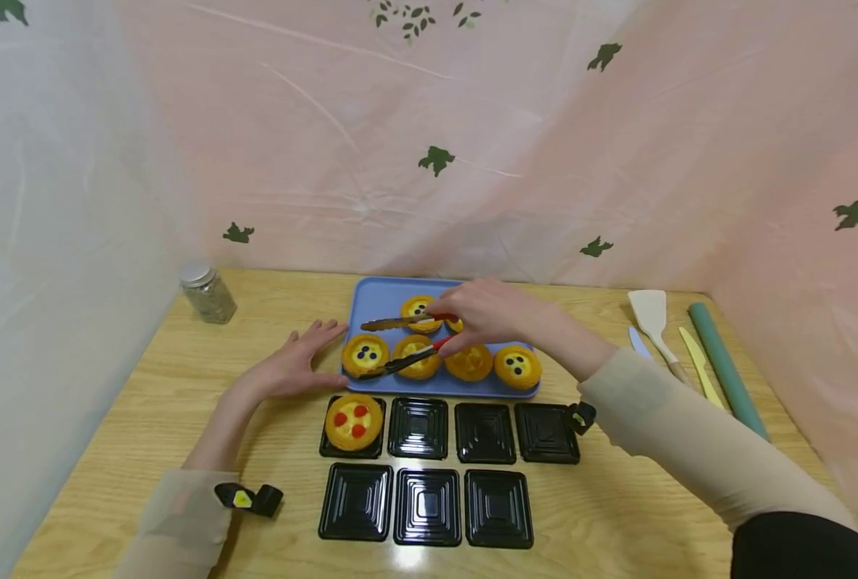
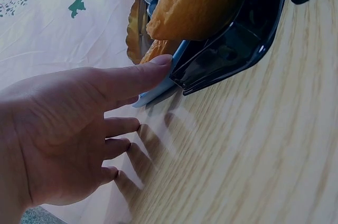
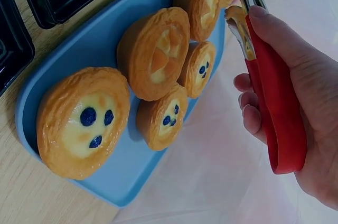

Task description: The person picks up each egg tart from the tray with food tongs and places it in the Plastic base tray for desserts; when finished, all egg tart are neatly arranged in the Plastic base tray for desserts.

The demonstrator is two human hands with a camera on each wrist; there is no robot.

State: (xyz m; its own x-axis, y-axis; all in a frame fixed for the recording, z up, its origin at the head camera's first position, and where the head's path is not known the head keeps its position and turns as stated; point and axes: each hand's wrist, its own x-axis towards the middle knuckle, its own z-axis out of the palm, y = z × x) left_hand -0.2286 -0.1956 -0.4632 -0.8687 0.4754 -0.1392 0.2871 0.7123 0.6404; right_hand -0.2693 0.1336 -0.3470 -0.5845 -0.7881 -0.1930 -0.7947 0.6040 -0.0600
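Observation:
My right hand [image 1: 485, 312] grips red-handled tongs [image 3: 282, 102] above a blue tray [image 1: 378, 297]. The tongs' metal arms are spread, with one tip low at a blueberry-topped egg tart [image 1: 366, 354] in the tray's front left corner and the other farther back. Several more tarts sit in the tray, some topped with blueberries and some with pale orange pieces, like the tart [image 3: 158, 55] in the right wrist view. My left hand [image 1: 293, 366] rests at the tray's left edge, thumb and fingers extended, its thumb tip right at the rim in the left wrist view.
In front of the tray lie two rows of square black plastic trays [image 1: 426, 505]; the back left one bears a tart with red toppings [image 1: 354, 422]. A glass jar [image 1: 209, 296] stands at the back left. To the right lie a white spatula [image 1: 649, 314], knives [image 1: 699, 366] and a green rolling pin [image 1: 727, 370].

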